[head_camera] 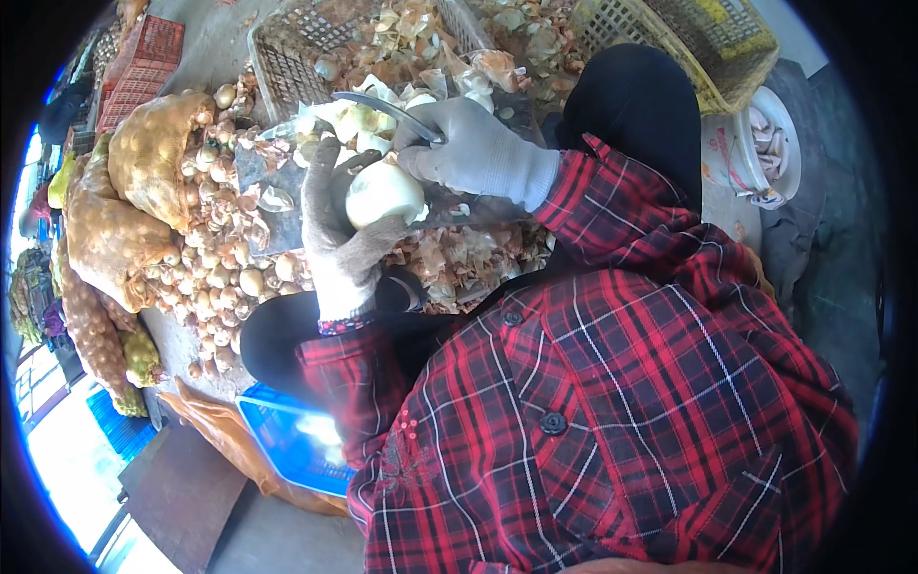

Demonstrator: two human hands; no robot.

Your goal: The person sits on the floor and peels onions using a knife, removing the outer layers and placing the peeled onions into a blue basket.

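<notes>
A pale, peeled onion [385, 194] rests in my gloved left hand [344, 222], cupped between thumb and fingers. My right hand [473, 143], in a grey knit glove, grips a knife [387, 107] whose curved blade points up and left, above the onion. The right fingertips and thumb are close against the onion's top; the knife's handle is hidden in the fist. Beneath both hands lies a dark board [269, 204] scattered with skins. Pale onion pieces and peels [358, 118] are heaped just beyond the hands.
Many unpeeled onions [215, 280] lie on the floor at left, beside filled mesh sacks [154, 154]. A plastic crate [276, 79] of skins stands ahead, a yellow crate [688, 64] at upper right, a white bucket [731, 151] at right. A blue basket [269, 438] is near my left knee.
</notes>
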